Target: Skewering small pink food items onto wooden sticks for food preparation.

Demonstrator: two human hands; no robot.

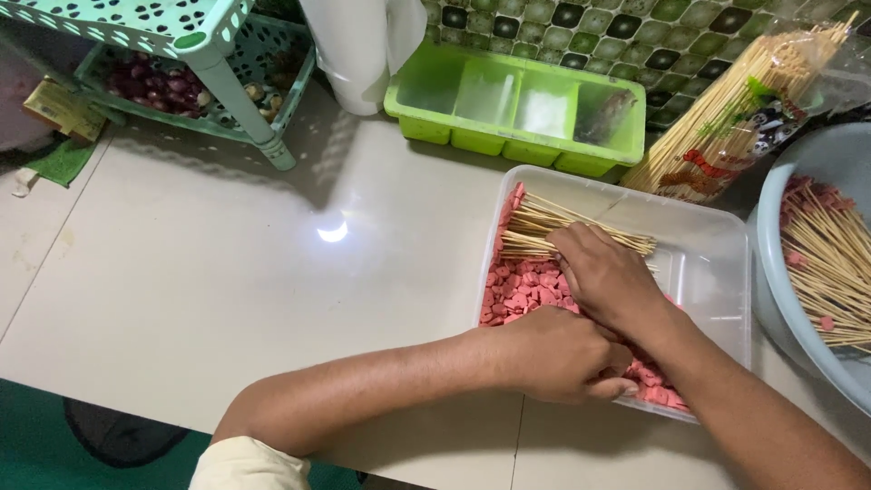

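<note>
A clear plastic container (726, 227) stands on the pale tabletop. It holds small pink slices (522, 295) and a loose bundle of bamboo skewers (544, 227) along its far side. My right hand (608, 277) reaches in from the right, palm down, with its fingertips on the pink slices just below the skewers. My left hand (562, 354) is curled at the container's near rim, fingers and thumb pressed together among the slices. Whatever either hand grips is hidden.
A grey-blue basin (798, 172) with skewered pink slices (830, 263) sits at the right edge. A bag of skewers (744, 118) leans behind it. A green divided tray (508, 100), a white cylinder (354, 54) and a mint rack (245, 100) over a basket of onions (154, 82) line the back.
</note>
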